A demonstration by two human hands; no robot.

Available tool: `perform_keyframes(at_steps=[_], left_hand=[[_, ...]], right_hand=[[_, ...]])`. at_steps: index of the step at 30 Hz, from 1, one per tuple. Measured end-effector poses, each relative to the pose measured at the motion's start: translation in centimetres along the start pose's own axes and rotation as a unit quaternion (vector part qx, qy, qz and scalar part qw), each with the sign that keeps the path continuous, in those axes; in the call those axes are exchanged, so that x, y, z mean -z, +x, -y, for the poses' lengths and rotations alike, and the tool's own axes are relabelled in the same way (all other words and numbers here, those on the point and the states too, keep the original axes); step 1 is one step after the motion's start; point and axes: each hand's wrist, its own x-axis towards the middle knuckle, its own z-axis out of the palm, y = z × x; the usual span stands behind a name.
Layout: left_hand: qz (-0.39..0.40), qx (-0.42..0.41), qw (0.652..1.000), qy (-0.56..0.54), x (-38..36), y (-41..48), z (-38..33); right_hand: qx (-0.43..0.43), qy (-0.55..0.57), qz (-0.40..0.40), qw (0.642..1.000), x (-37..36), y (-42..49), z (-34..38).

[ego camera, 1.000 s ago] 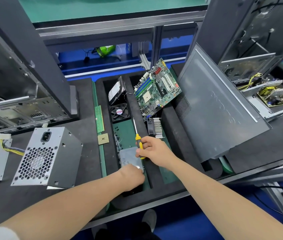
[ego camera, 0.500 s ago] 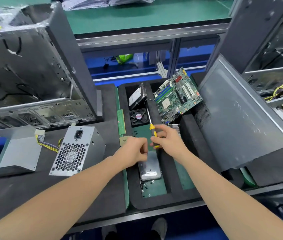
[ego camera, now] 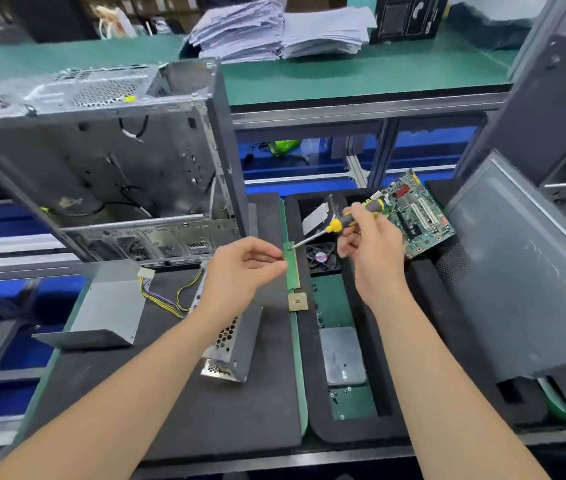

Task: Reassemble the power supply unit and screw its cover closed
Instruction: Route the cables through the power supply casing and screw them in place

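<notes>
The grey power supply unit (ego camera: 236, 344) with its perforated fan grille sits on the black foam mat, partly hidden behind my left forearm. Yellow and purple wires (ego camera: 167, 299) run from it toward a grey metal cover (ego camera: 108, 310) lying to its left. My right hand (ego camera: 371, 251) grips a yellow and grey screwdriver (ego camera: 347, 221) with the tip pointing left and down. My left hand (ego camera: 246, 268) is pinched shut just at that tip, apparently on a small screw too tiny to make out.
An open grey computer case (ego camera: 108, 161) stands at the back left. A foam tray (ego camera: 354, 341) on the right holds a motherboard (ego camera: 416, 213), a small fan (ego camera: 321, 258), a RAM stick (ego camera: 292, 268), a CPU chip (ego camera: 297, 301) and a drive (ego camera: 342, 355). A grey side panel (ego camera: 524, 271) leans at the right.
Both hands have risen out of the foam tray and moved up and left. The screwdriver has swung so its tip now meets my left fingertips. The view has tilted up.
</notes>
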Motion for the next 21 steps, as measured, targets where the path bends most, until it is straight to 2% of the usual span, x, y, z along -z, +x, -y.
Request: perform_keyframes(at_steps=[4, 8, 21], left_hand=[[-0.007, -0.012, 0.999, -0.043, 2.4, -0.8, 0.2], [0.002, -0.019, 0.998, -0.067, 4.1, -1.1, 0.6], [0.017, -0.028, 0.997, -0.066, 7.8, -1.0, 2.3]], right_hand=[[0.068, -0.102, 0.045, 0.991, -2.2, -1.6, 0.6], [0.102, -0.153, 0.067, 0.981, -4.0, -2.4, 0.4], [0.124, -0.208, 0.064, 0.968, -7.6, -4.7, -0.8]])
